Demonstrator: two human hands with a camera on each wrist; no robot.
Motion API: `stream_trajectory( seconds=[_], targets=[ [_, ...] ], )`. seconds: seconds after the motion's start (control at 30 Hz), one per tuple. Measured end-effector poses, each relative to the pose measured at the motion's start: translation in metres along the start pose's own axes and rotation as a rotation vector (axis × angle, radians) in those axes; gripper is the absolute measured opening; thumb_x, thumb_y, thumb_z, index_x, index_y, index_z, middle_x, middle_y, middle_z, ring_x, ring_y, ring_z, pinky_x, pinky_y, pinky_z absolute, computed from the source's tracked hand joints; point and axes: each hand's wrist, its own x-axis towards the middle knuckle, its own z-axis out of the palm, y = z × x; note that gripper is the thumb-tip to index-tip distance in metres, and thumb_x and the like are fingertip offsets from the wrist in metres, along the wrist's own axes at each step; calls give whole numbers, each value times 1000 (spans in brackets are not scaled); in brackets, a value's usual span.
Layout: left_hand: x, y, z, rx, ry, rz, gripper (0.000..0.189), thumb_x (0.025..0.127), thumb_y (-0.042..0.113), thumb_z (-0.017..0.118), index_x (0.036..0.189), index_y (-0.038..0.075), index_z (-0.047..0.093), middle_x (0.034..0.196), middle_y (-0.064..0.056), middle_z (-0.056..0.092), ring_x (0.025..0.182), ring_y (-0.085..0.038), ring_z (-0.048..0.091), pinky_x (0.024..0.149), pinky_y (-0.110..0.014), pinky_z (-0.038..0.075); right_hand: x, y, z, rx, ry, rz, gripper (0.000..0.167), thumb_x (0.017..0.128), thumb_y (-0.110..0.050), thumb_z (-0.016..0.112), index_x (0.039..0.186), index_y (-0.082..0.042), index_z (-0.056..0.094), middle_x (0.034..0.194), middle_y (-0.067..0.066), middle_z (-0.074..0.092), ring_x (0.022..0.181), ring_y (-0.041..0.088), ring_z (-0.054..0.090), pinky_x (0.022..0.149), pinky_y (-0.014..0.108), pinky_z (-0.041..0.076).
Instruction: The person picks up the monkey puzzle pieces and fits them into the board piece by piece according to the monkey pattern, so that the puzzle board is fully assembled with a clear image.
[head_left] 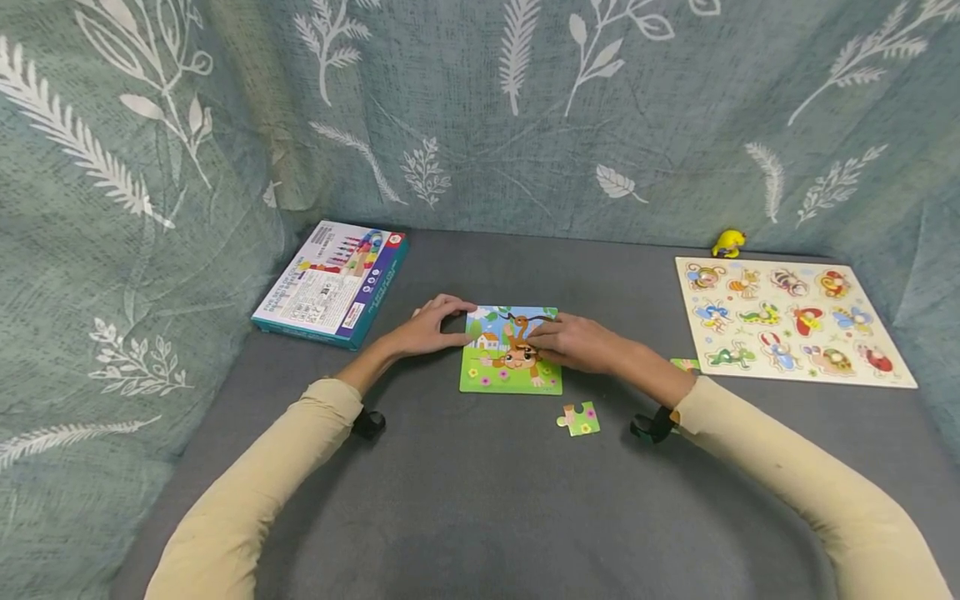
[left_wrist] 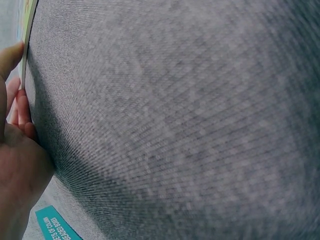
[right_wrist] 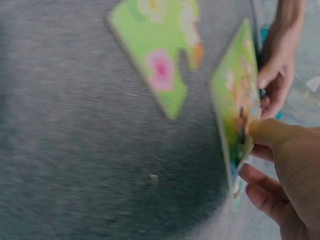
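Observation:
A square jigsaw puzzle (head_left: 480,379) with a monkey, a house and flowers lies on the dark table in the head view. My left hand (head_left: 431,327) rests beside it, thumb and forefinger apart and touching the puzzle's left edge. My right hand (head_left: 581,342) reaches over the right side, its fingertips on the picture and covering part of it. In the right wrist view the thumb (right_wrist: 270,132) touches the puzzle's face, with the other fingers near it. A loose green puzzle piece (head_left: 581,419) with flowers lies just below the puzzle's right corner.
At the back left lies a teal and white box (head_left: 322,287). A wooden insect puzzle board (head_left: 780,321) lies at the right, with a small yellow toy (head_left: 729,242) behind it. Another green piece (head_left: 686,364) shows partly behind the right forearm. A patterned curtain (head_left: 480,125) hangs behind.

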Motion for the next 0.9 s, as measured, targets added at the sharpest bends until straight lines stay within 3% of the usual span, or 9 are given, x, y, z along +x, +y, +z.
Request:
stream_trajectory(
  seconds=[0.13, 0.23, 0.37, 0.47, 0.6, 0.7, 0.8, 0.9],
  targets=[
    [0, 1, 1, 2, 0, -7, 57, 92, 28, 65, 144, 12, 47, 141, -16, 40, 127, -31, 40, 101, -53, 26, -3, -5, 6, -154, 17, -14, 28, 93, -17, 64, 119, -9, 69, 117, 5, 70, 84, 23, 58, 68, 31, 48],
    [1, -1, 1, 6, 5, -4, 57, 93, 28, 65, 144, 12, 46, 141, -16, 39, 127, -31, 39, 101, -52, 25, -4, -10, 9, -259, 3, -9, 27, 95, -15, 61, 120, -10, 68, 118, 5, 68, 86, 24, 59, 71, 31, 51],
    [1, -1, 1, 8, 1, 2, 57, 93, 28, 64, 145, 12, 45, 141, -16, 39, 128, -32, 38, 102, -53, 24, -5, -14, 8, -278, -50, 23, 29, 96, -13, 59, 124, -9, 66, 122, 6, 65, 96, 25, 60, 77, 32, 53],
    [-1, 0, 0, 24, -13, -3, 60, 93, 30, 64, 147, 13, 43, 143, -16, 37, 131, -33, 35, 105, -54, 23, -6, -17, 8, -287, -60, 26, 30, 96, -13, 58, 126, -8, 65, 125, 6, 62, 94, 23, 58, 73, 31, 51],
    [-2, -3, 0, 69, -25, 23, 66, 91, 32, 66, 148, 13, 40, 148, -16, 34, 136, -34, 31, 109, -56, 22, -6, -19, 11, -372, 20, -34, 24, 96, -12, 59, 117, -7, 68, 116, 5, 61, 76, 18, 49, 57, 24, 37],
    [-4, -6, 1, 91, -26, 76, 72, 89, 34, 69, 150, 13, 38, 153, -13, 29, 139, -34, 27, 110, -59, 20, -7, -17, 13, -409, 58, -50, 20, 96, -12, 59, 113, -8, 69, 113, 4, 59, 72, 17, 44, 54, 24, 28],
    [-10, -9, 4, 113, -23, 124, 78, 86, 36, 72, 151, 15, 36, 158, -10, 25, 140, -34, 26, 111, -60, 19, -11, -16, 13, -356, 13, -3, 30, 97, -19, 59, 124, -8, 64, 125, 5, 60, 85, 20, 54, 56, 27, 36],
    [-18, -12, 9, 150, -19, 154, 84, 82, 40, 76, 151, 16, 36, 160, -8, 23, 140, -33, 27, 109, -60, 22, -17, -15, 14, -248, -82, 57, 44, 100, -28, 53, 140, -9, 52, 142, 6, 53, 111, 26, 56, 71, 35, 48]
  ],
)
